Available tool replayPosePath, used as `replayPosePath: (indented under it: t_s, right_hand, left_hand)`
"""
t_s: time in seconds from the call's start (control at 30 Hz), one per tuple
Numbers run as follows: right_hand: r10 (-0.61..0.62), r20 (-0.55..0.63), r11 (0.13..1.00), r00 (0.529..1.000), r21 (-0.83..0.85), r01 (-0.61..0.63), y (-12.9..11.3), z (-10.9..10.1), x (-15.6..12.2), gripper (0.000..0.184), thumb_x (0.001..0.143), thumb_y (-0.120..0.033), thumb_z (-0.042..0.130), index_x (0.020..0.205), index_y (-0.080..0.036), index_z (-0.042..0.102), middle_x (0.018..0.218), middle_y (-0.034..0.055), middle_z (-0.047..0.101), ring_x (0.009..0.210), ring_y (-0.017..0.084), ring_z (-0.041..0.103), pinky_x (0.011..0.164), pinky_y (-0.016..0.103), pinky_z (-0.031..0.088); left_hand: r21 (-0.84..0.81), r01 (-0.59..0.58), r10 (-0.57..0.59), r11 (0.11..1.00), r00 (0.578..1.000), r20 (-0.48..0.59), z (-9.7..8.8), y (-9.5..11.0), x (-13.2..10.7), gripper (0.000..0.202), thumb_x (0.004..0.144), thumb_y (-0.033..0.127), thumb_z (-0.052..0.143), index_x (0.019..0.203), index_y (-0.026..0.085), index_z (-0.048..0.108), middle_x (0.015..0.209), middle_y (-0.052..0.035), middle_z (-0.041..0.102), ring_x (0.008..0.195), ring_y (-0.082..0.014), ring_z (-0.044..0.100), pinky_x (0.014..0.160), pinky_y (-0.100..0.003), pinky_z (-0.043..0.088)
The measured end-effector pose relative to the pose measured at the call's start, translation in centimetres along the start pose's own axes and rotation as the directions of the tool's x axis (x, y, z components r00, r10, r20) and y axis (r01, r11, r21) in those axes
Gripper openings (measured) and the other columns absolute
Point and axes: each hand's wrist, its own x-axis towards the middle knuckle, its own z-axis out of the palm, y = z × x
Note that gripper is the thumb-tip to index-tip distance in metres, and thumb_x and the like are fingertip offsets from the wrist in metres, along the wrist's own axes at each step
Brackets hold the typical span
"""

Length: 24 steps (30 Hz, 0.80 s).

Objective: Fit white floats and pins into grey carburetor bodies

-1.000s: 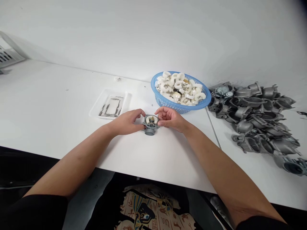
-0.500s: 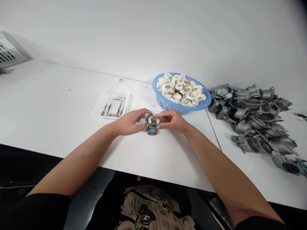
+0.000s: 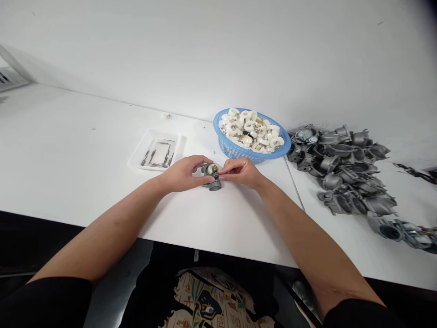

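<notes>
Here's the grey metal carburetor (image 3: pixel 213 183), right between both hands above the white tabletop (image 3: pixel 85 136), open face up, with a white float (image 3: pixel 209 169) inside beside a small brass fitting (image 3: pixel 215 171). The left hand (image 3: pixel 182 174) wraps the body from the side, fingers curled around it, while the right hand (image 3: pixel 241 173) pinches in at that brass fitting with thumb and fingertips. Just beyond sits a blue plastic basket (image 3: pixel 235 150) heaped with white float pieces (image 3: pixel 247 130). Off to the left, a white tray (image 3: pixel 134 164) holds thin metal pins (image 3: pixel 155 157), and over on the right lies a big pile of bare cast carburetor bodies (image 3: pixel 341 166).
</notes>
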Motion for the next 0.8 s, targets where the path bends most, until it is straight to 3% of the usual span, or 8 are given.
replayPosePath:
  t_s: [0.1,0.23,0.3,0.43,0.6,0.8]
  right_hand:
    - [-0.007,-0.018,1.0,1.0,-0.005,0.007,-0.1,0.2,0.0,0.023,0.068,-0.031,0.089,0.083,-0.018,0.079,0.068,0.0006,0.058,0.061,0.01,0.048,0.055,0.026,0.034]
    - [0.051,-0.025,0.999,0.998,0.001,-0.051,-0.1,0.2,0.0,0.043,0.067,-0.034,0.09,0.101,-0.019,0.069,0.064,-0.006,0.05,0.056,0.008,0.041,0.052,0.023,0.033]
    - [0.07,-0.033,0.997,0.997,-0.005,-0.071,0.1,0.1,0.0,0.048,0.064,-0.035,0.092,0.1,-0.02,0.064,0.067,-0.0062,0.05,0.057,0.008,0.042,0.053,0.022,0.034]
    - [0.065,-0.033,0.998,0.997,-0.013,-0.066,0.7,-0.2,0.2,0.044,0.064,-0.039,0.091,0.09,-0.018,0.063,0.067,-0.0056,0.048,0.058,0.008,0.039,0.053,0.022,0.033]
    - [0.064,-0.048,0.998,0.997,0.01,-0.064,1.8,-0.2,0.4,0.045,0.069,-0.043,0.088,0.097,-0.018,0.063,0.067,-0.006,0.047,0.057,0.008,0.038,0.052,0.022,0.031]
    - [-0.031,-0.111,0.986,0.993,-0.166,0.013,2.4,0.7,0.1,0.043,0.084,-0.047,0.075,0.115,-0.021,0.06,0.074,-0.0054,0.048,0.056,0.008,0.036,0.053,0.023,0.03]
  left_hand:
    - [-0.02,0.005,-0.005,1.0,1.0,-0.001,0.0,0.0,0.0,0.059,0.084,0.061,0.062,0.127,0.02,0.061,0.092,-0.0036,0.058,0.076,-0.0164,0.049,0.07,-0.03,0.041]
    - [-0.085,0.023,-0.021,0.996,1.0,0.021,0.0,0.1,0.1,0.056,0.086,0.057,0.062,0.129,0.021,0.06,0.085,-0.0007,0.053,0.072,-0.0141,0.046,0.067,-0.028,0.039]
    - [-0.1,0.013,-0.012,0.995,1.0,0.015,0.0,0.1,0.1,0.053,0.086,0.055,0.063,0.127,0.022,0.061,0.084,0.0,0.052,0.071,-0.0136,0.045,0.066,-0.027,0.038]
    - [-0.148,0.003,-0.003,0.989,1.0,-0.001,0.2,0.0,0.2,0.046,0.087,0.052,0.064,0.121,0.022,0.062,0.078,0.0024,0.044,0.067,-0.0121,0.04,0.062,-0.026,0.035]
    - [-0.311,0.044,-0.045,0.949,0.999,0.004,0.5,-0.7,0.7,0.046,0.082,0.048,0.071,0.118,0.021,0.063,0.075,0.0047,0.036,0.063,-0.0099,0.036,0.06,-0.025,0.035]
    - [-0.501,0.131,-0.131,0.855,0.991,0.036,0.3,-1.6,1.3,0.051,0.077,0.037,0.078,0.121,0.018,0.062,0.071,0.0069,0.033,0.063,-0.0095,0.039,0.065,-0.027,0.042]
